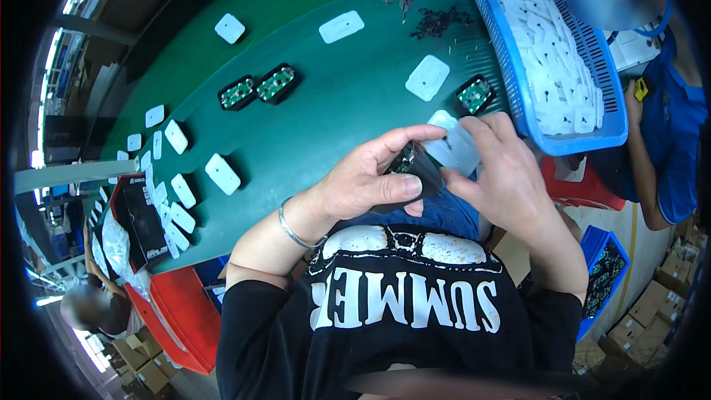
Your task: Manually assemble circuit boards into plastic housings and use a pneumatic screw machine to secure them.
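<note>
In front of my chest, my left hand (pixel 363 181) is closed around a black plastic housing (pixel 424 170), thumb across its side. A bit of circuit board shows inside the housing; the rest is hidden by my fingers. With thumb and fingers, my right hand (pixel 507 170) pinches a translucent white cover (pixel 453 147) just right of the housing. The cover is tilted, and I cannot tell whether it touches the housing. Beyond it, another black housing with a green circuit board (pixel 474 95) lies on the green table (pixel 333 118), near a loose white cover (pixel 427 78).
A blue basket (pixel 529 115) of white covers stands at the right. Above the table hangs a screwdriver head (pixel 404 0), beside a pile of small black parts (pixel 442 21). Two open housings (pixel 255 90) lie at centre left, several white-covered pieces farther left. A person (pixel 666 118) works at the right.
</note>
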A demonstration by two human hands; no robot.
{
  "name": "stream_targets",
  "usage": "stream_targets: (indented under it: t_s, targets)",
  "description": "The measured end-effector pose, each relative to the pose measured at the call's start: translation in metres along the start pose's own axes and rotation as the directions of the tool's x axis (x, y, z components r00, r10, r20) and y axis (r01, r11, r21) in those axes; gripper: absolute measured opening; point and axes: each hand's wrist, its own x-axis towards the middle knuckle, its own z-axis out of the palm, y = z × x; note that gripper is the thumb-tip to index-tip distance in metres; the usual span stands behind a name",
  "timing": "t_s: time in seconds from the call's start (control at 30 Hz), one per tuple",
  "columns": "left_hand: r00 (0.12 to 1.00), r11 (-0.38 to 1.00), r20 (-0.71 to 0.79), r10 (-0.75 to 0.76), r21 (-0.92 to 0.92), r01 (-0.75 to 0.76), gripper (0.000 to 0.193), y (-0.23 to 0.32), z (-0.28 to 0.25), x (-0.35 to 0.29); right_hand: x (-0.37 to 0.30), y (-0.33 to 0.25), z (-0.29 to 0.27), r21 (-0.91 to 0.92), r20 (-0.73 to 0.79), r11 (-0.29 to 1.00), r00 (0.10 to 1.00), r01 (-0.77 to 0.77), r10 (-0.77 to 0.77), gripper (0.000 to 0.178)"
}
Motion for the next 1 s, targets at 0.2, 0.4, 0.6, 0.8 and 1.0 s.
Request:
stream_targets:
  t_s: [0.2, 0.4, 0.6, 0.8, 1.0]
  targets:
    - [0.994, 0.998, -0.101, -0.048, 0.027, 0.051, 0.054, -0.003, -0.007, -0.023, -0.004, 0.004, 0.035, 0.248, 0.160, 0.964, 0.986, -0.092, 0.053, 0.058]
    - [0.974, 0.974, -0.173, -0.143, 0.150, 0.170, 0.058, 0.000, -0.012, -0.024, 0.008, 0.032, 0.097, 0.642, 0.505, -0.434, 0.775, -0.632, -0.381, 0.077]
    - [0.900, 0.992, -0.433, -0.059, 0.078, 0.103, 0.045, -0.003, -0.024, -0.034, 0.013, 0.040, 0.114, 0.598, 0.412, -0.573, 0.829, -0.560, -0.379, 0.082]
    - [0.837, 0.898, -0.531, -0.129, -0.422, -0.129, 0.052, -0.010, -0.038, -0.043, 0.021, 0.034, 0.112, 0.638, 0.285, -0.679, 0.931, -0.362, -0.229, 0.083]
    - [0.831, 0.790, -0.556, 0.013, -0.504, -0.349, 0.034, -0.026, -0.042, -0.029, 0.034, 0.024, 0.124, 0.584, 0.284, -0.731, 0.932, -0.354, -0.225, 0.081]
